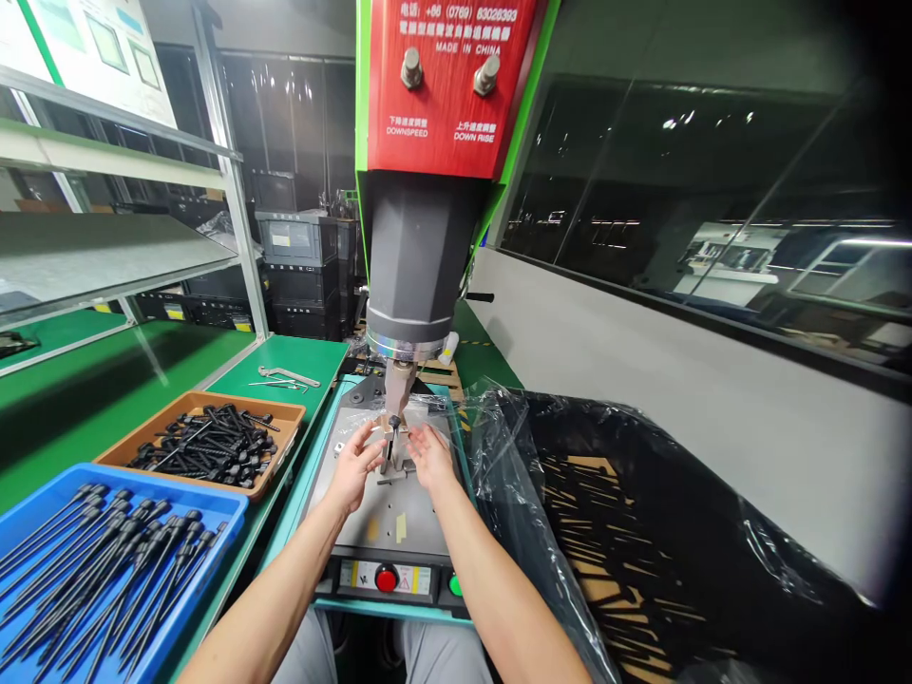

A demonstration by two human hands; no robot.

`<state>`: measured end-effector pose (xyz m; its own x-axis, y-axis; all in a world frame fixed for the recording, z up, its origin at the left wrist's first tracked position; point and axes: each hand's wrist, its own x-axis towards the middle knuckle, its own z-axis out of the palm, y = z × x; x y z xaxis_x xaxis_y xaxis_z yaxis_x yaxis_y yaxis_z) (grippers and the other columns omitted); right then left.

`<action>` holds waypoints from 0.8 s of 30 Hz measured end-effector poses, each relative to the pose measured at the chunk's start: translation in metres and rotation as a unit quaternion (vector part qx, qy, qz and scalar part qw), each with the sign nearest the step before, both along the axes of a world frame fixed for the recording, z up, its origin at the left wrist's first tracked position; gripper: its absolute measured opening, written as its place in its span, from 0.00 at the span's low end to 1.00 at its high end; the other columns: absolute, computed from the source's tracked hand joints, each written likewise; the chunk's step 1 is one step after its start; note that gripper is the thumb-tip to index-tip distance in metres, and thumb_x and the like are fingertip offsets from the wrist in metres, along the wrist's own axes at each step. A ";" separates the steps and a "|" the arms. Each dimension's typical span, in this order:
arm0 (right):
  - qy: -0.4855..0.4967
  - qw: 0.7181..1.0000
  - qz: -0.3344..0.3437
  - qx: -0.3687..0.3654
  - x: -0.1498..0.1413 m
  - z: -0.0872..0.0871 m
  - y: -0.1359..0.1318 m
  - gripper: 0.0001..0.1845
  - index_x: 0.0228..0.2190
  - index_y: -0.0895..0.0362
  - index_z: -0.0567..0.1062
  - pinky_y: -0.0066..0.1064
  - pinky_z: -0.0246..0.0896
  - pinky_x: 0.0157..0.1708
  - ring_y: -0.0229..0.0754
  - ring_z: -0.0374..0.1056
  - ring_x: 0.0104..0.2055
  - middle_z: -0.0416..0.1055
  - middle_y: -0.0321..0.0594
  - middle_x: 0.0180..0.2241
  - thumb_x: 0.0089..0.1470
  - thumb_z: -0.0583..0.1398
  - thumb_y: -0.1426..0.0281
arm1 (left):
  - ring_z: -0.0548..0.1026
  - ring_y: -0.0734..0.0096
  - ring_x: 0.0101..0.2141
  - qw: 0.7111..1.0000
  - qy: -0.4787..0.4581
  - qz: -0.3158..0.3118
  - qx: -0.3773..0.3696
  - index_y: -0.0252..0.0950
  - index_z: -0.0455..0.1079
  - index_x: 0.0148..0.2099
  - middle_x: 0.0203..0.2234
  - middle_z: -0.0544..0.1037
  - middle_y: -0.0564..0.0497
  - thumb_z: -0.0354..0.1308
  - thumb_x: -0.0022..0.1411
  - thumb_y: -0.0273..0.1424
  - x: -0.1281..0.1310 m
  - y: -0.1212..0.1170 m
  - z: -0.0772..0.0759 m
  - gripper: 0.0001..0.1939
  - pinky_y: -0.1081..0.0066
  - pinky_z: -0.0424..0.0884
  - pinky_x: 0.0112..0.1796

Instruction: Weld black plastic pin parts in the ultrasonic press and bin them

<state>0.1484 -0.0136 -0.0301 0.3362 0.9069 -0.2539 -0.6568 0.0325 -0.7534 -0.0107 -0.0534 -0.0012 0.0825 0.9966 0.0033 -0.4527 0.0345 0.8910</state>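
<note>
My left hand [358, 465] is beside the metal fixture [390, 464] on the machine's grey base plate [356, 527], its fingers apart and slightly curled. On the other side of the fixture is my right hand [430, 458], also open, fingers spread toward the middle. Between the two hands a black rod-like part with a knobbed head [394, 424] stands upright in the fixture. Just above and behind it hangs the metal horn [399, 385] of the red and green ultrasonic machine [442, 114]. Neither hand visibly grips anything; whether any fingertip touches the part is too small to tell.
On the left, a blue tray [232, 503] holds long black rods, and an orange tray [297, 418] holds shorter black parts. Wrenches [289, 377] lie behind. A red button [386, 579] and green button [454, 584] face me. At right is a plastic-lined bin [527, 532] containing parts.
</note>
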 end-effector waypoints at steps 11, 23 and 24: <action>-0.036 0.998 0.008 0.051 -0.007 0.008 -0.018 0.21 0.35 0.55 0.74 0.24 0.59 0.20 0.37 0.69 0.26 0.77 0.38 0.28 0.36 0.71 0.63 | 0.70 0.56 0.55 0.997 -0.057 0.045 0.002 0.42 0.67 0.55 0.64 0.57 0.44 0.66 0.54 0.29 -0.015 0.003 -0.003 0.26 0.68 0.74 0.44; -0.045 0.998 0.025 0.039 -0.009 -0.004 -0.034 0.24 0.33 0.55 0.73 0.22 0.58 0.19 0.36 0.68 0.25 0.76 0.36 0.27 0.34 0.72 0.61 | 0.70 0.52 0.55 0.997 -0.050 0.051 -0.003 0.43 0.66 0.58 0.65 0.56 0.44 0.67 0.53 0.32 -0.021 -0.020 -0.011 0.30 0.69 0.75 0.42; -0.045 0.998 0.023 0.037 -0.008 -0.004 -0.034 0.24 0.33 0.55 0.73 0.22 0.58 0.19 0.36 0.68 0.25 0.75 0.36 0.27 0.34 0.72 0.61 | 0.70 0.53 0.55 0.998 -0.048 0.048 -0.004 0.43 0.66 0.58 0.65 0.56 0.44 0.67 0.53 0.32 -0.020 -0.021 -0.010 0.30 0.69 0.75 0.42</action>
<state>0.1404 -0.0478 -0.0346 0.3112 0.9373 -0.1569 -0.5889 0.0606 -0.8060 -0.0311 -0.0741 -0.0113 -0.0133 0.9999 -0.0018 -0.5369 -0.0056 0.8436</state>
